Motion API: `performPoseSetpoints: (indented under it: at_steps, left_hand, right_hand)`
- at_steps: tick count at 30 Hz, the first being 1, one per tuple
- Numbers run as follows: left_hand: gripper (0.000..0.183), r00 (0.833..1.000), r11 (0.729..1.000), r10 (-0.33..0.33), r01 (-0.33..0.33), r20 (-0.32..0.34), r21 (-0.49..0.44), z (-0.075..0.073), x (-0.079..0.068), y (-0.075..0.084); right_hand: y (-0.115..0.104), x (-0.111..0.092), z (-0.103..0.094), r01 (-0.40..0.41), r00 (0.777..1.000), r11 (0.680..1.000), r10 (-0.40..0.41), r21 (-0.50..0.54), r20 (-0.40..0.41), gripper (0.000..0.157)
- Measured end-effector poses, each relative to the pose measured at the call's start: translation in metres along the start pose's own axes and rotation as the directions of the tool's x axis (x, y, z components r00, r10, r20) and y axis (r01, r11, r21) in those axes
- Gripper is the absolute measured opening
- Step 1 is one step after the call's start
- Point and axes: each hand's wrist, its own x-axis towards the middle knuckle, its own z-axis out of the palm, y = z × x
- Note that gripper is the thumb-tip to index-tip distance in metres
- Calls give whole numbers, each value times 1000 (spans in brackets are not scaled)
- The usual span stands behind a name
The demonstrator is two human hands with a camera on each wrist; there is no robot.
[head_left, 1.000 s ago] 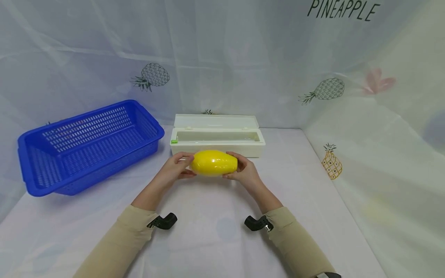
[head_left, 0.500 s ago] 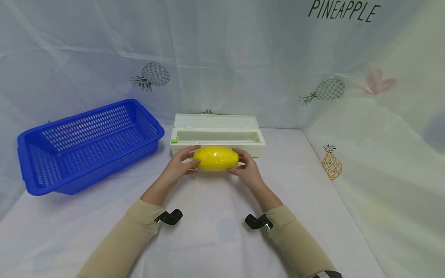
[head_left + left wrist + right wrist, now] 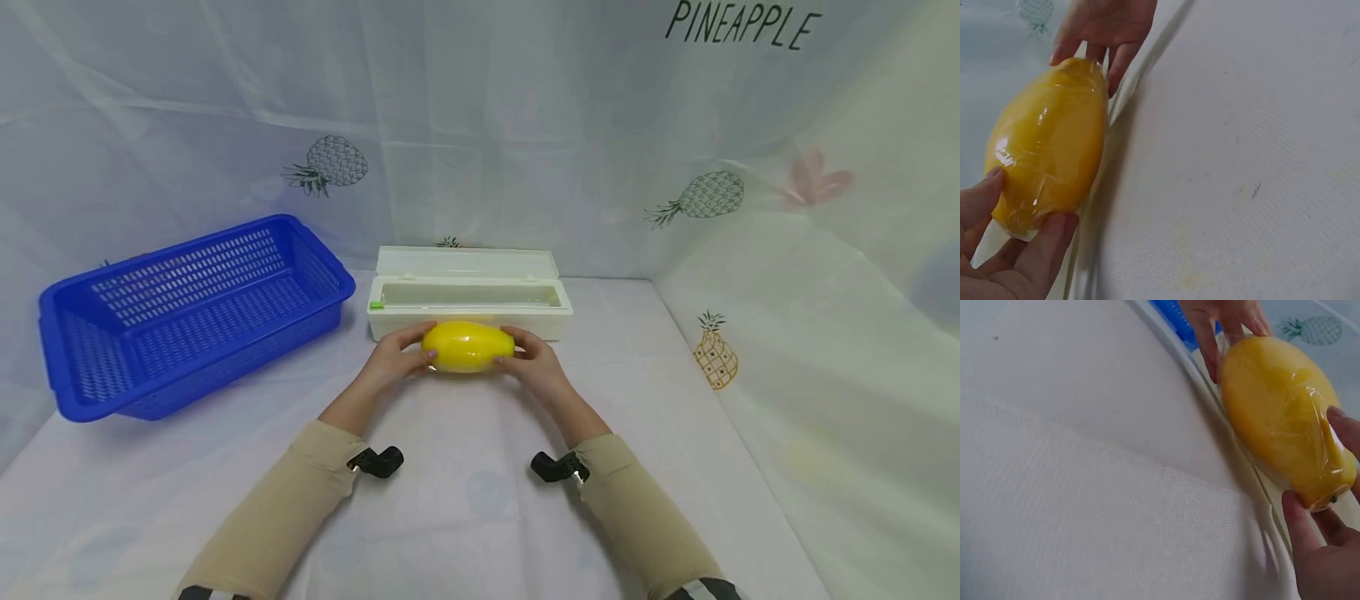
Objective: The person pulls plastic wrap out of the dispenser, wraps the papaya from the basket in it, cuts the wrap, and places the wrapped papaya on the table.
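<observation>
Between both hands is a smooth yellow fruit, shaped like a mango or papaya, held lengthwise from its two ends. Clear, shiny plastic film wraps it, with creases gathered near the ends in the wrist views. My left hand grips the broader left end, its thumb in front and fingers behind. At the narrower right end my right hand pinches with thumb and fingers. A small dark green spot shows on that tip in the right wrist view. Just behind the fruit stands a white film dispenser box, its lid raised.
A blue perforated plastic basket stands at the left, angled on the white tablecloth. On the dispenser's left end sits a small green slider. A pale curtain printed with pineapples rises close behind and along the right side.
Both hands keep hold of the fruit, which has shifted slightly to the right and rolled a little. The left hand and forearm have moved rightward. Basket and box stand unchanged.
</observation>
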Motion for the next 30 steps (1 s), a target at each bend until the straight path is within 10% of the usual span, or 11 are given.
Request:
performPoseSetpoints:
  at_steps: [30]
  left_hand:
    - [63,980,983,-182,179,-82,-45,12,4,-5]
  right_hand:
    - [12,5,-1,-25,999,1000,26,19,-31,52]
